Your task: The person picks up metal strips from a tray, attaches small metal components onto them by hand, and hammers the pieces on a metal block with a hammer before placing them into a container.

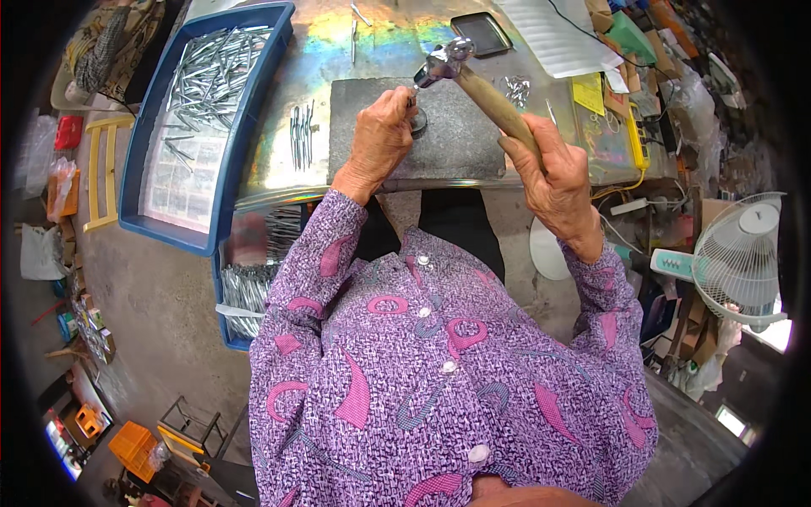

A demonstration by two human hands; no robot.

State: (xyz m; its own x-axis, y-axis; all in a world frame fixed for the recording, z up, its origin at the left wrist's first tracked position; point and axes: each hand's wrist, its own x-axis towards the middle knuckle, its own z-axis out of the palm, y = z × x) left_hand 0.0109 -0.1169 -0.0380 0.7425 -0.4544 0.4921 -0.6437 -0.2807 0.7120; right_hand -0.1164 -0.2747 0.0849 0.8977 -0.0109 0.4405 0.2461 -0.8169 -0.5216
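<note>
From my remote post I view a table [389, 42] across the upper half of the frame. The right hand [557, 173], right of centre, has its fingers wrapped around the wooden handle of a hammer [487, 99], probably far from the head to give leverage. The hammer's head is raised just beside the left hand [384, 127], whose fingers bunch close to a dark round block [419, 123]; I cannot tell whether they pinch anything. The block sits on a grey slab [460, 156], likely chosen to take blows. Loose metal rods [301, 139] lie roughly parallel left of the slab, presumably for easy pick-up; more rods [215, 72] fill a blue tray [240, 139] at upper left.
</note>
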